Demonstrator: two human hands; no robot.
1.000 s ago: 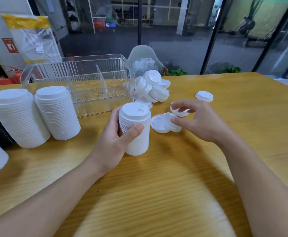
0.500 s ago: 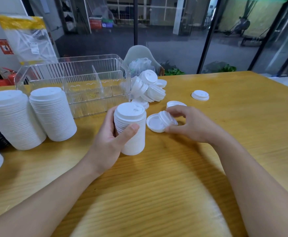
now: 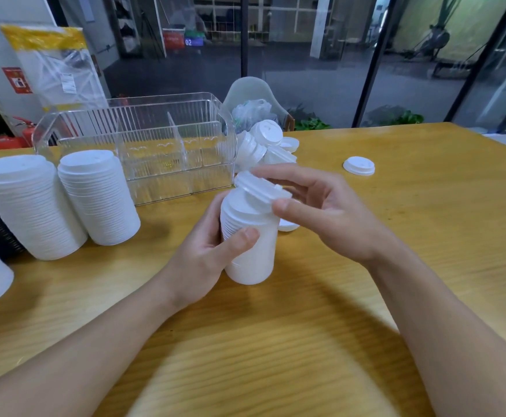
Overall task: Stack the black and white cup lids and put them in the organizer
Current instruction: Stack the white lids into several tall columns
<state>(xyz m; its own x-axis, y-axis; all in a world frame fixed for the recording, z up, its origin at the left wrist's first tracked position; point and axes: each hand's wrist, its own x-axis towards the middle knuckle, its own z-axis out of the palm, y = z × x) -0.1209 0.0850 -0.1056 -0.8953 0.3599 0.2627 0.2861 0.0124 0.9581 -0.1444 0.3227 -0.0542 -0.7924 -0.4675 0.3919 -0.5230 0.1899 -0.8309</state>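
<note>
The worktop (image 3: 396,266) is a yellow wood-grain surface, and a clear ribbed organizer (image 3: 143,152) with dividers stands toward its far left. In front of the organizer, the left hand (image 3: 206,260) wraps its grip round a tall stack of white lids (image 3: 250,245), fingers and thumb curled on its side, the stack raised a little off the wood. The right hand (image 3: 321,212) pinches a single white lid (image 3: 260,188), tilted, just over the top of that stack. Left of the organizer's front stand two wider lid stacks (image 3: 65,200), side by side. At the organizer's right end lies a heap of loose lids (image 3: 263,145), and further right one lone lid (image 3: 359,166). Beyond the organizer, glass panels with dark frames show a dim hall.
</note>
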